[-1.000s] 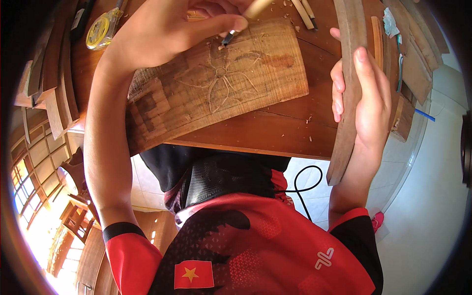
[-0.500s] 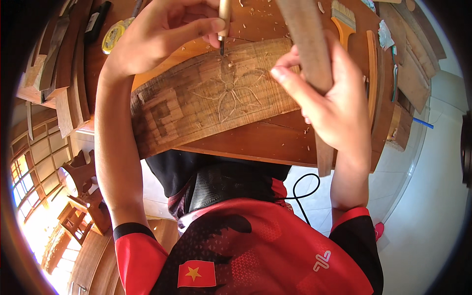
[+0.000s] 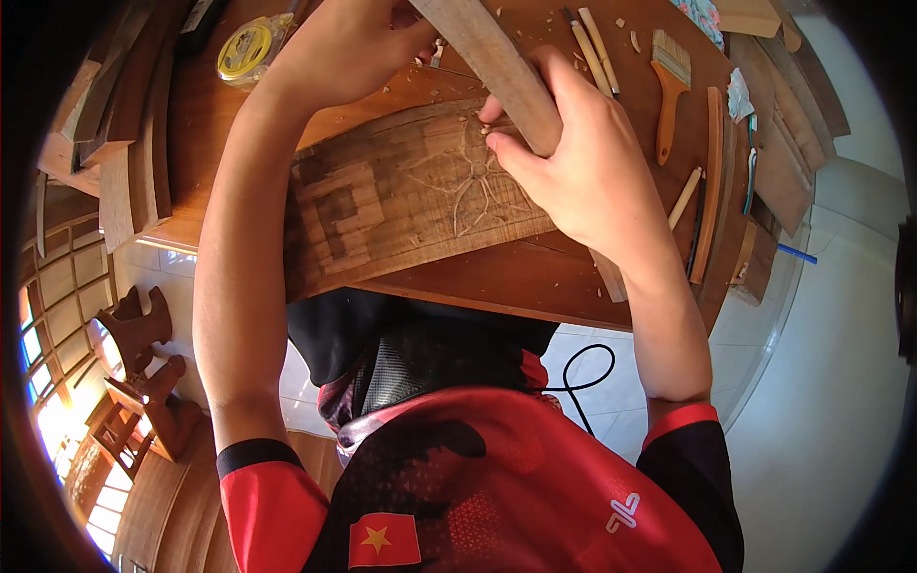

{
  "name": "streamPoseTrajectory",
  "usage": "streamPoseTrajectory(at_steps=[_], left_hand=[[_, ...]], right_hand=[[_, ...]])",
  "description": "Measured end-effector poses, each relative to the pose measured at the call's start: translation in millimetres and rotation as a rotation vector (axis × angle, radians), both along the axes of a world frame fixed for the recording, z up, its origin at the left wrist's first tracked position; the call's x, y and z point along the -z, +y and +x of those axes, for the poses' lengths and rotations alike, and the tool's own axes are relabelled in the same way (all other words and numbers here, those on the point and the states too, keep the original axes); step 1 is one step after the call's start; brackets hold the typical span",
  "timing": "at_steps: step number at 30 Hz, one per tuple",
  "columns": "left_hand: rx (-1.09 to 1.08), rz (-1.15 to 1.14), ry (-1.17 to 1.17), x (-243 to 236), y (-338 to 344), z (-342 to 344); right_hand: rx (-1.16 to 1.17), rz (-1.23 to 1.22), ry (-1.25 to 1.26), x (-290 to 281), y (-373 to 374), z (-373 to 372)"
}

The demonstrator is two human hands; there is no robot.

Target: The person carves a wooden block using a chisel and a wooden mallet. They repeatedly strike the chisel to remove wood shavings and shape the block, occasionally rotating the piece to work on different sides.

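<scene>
Wooden bar [image 3: 492, 72], now farther leftward, in closed right grip [image 3: 594, 162]; left grip [image 3: 349, 53] unclear

The left grip [image 3: 358, 57] is cut off by the top edge, its fingers partly hidden behind the wooden bar [image 3: 497, 72]; what is held there cannot be told. The bar's far end is cropped too, its middle covered by the right grip [image 3: 592, 153]. The carved board's [image 3: 382, 215] right part is hidden. The black tool [image 3: 198, 24] and patterned cloth [image 3: 702, 17] are cropped.
</scene>
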State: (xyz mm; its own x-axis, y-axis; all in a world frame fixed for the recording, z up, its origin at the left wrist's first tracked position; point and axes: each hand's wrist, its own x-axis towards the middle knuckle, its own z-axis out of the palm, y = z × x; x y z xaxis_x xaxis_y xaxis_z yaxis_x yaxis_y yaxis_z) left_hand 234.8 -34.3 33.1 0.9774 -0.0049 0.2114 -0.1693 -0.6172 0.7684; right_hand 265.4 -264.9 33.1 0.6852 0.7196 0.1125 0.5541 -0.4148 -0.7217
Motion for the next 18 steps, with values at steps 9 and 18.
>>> streamPoseTrajectory(at_steps=[9,18], left_hand=[[-0.040,0.008,0.000,2,1,-2],[-0.036,0.030,-0.070,6,2,-1]], right_hand=[[0.052,-0.057,-0.092,1,5,-8],[0.026,-0.102,-0.113,1,4,-7]])
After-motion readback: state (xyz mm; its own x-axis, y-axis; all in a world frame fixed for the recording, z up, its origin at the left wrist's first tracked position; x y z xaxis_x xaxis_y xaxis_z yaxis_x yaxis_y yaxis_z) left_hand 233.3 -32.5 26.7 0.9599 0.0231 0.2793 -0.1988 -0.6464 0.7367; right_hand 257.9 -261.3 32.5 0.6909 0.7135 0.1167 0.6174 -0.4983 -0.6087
